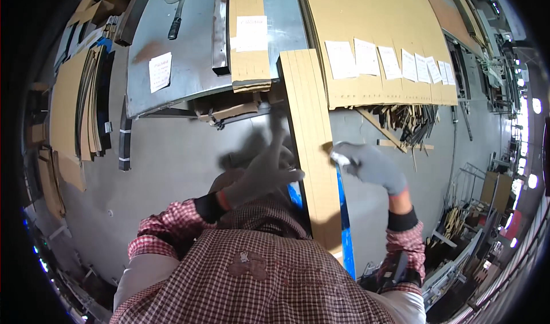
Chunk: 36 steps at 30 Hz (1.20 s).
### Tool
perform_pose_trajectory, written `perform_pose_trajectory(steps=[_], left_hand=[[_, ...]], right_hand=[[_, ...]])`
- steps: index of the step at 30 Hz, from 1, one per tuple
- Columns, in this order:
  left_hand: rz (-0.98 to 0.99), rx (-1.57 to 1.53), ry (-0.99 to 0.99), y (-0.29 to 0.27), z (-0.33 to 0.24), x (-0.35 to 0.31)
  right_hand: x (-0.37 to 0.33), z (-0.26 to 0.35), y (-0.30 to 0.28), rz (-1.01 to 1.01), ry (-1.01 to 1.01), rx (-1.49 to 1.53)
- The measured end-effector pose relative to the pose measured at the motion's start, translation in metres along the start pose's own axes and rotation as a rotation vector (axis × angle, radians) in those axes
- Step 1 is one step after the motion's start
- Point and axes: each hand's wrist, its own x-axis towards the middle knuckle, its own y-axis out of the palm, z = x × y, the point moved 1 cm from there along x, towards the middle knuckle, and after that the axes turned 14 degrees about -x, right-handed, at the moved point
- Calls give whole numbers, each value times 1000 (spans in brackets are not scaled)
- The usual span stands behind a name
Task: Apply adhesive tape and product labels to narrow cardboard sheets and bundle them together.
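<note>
Cardboard strip (312, 146): right hand (369, 165) grips its edge, left hand (260, 175) open alongside.

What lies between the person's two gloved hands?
In the head view, a long narrow cardboard strip stands between the left hand and the right hand, which grips its right edge; a blue strip runs alongside it.

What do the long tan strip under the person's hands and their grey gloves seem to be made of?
Long tan strip: probably corrugated cardboard, matte brown with faint lengthwise lines. Gloves on the left hand and right hand: seemingly knitted fabric, dull grey; motion blur hides the weave.
</note>
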Motion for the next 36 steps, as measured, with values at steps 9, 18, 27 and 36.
perform_pose_trajectory(steps=[9,18,27,36], left_hand=[[77,102,-71,-23,27,-16],[-178,-1233,-927,-20,163,40],[76,-809,-335,-34,140,28],[210,469,400,48,40,53]], right_hand=[[-5,-49,1,345,575,-67],[40,-121,121,-180,379,420],[0,40,125,-457,728,-681],[-13,16,111,-537,426,545]])
